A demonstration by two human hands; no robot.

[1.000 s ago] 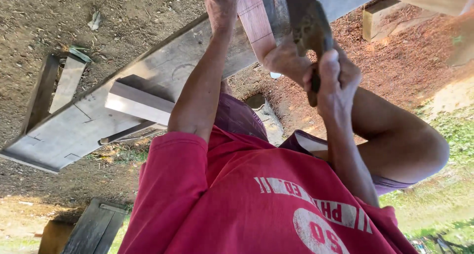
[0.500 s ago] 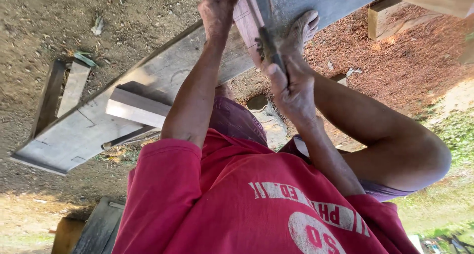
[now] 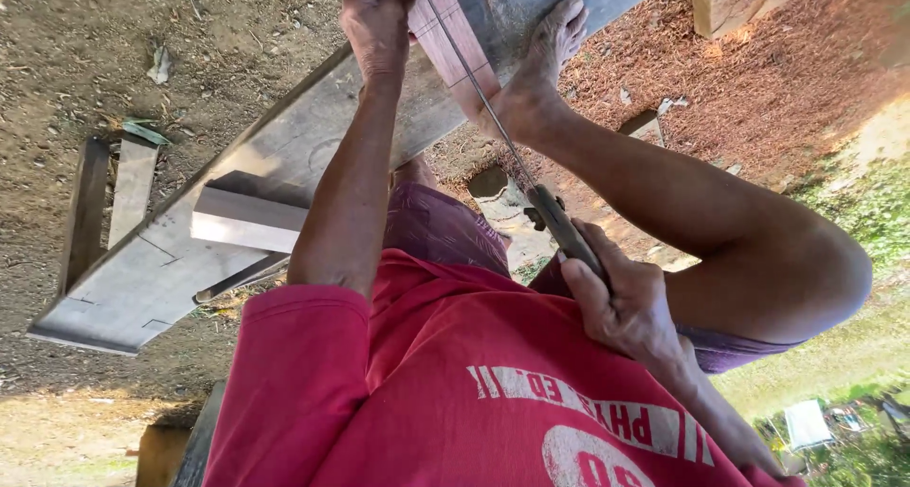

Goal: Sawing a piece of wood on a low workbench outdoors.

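Obs.: strip (image 3: 457,18), reddish wood, lies across the grey plank (image 3: 313,146) at the far edge of view; its far end runs out of frame.

Left hand (image 3: 377,27): fingers closed over the near side of the strip, pressing it to the plank. Right foot (image 3: 545,56): sole down on the other side of the strip, toes spread on the plank. The cut line sits between hand and foot.

Right hand (image 3: 621,307): clamped round the handle of the saw (image 3: 483,103), close to my chest. The blade shows edge-on, thin and straight, running from the handle up to the strip. I cannot see how deep the teeth sit.

Handling, as I judge it:
- Strip: narrow, stiff, light. Likely to chatter or pivot under the stroke unless it is pinned on both sides, and as close to the blade as is safe.
- Plank: long, thick, probably heavy; a steady bed. Weathered face, not slippery.
- Saw: thin blade, will flex and bind if pushed off line. Take it by the handle only, wrist in line with the blade.

Also on the plank: a pale block (image 3: 251,220), well apart from the cut.

Risk: left fingers lie just beside the blade.
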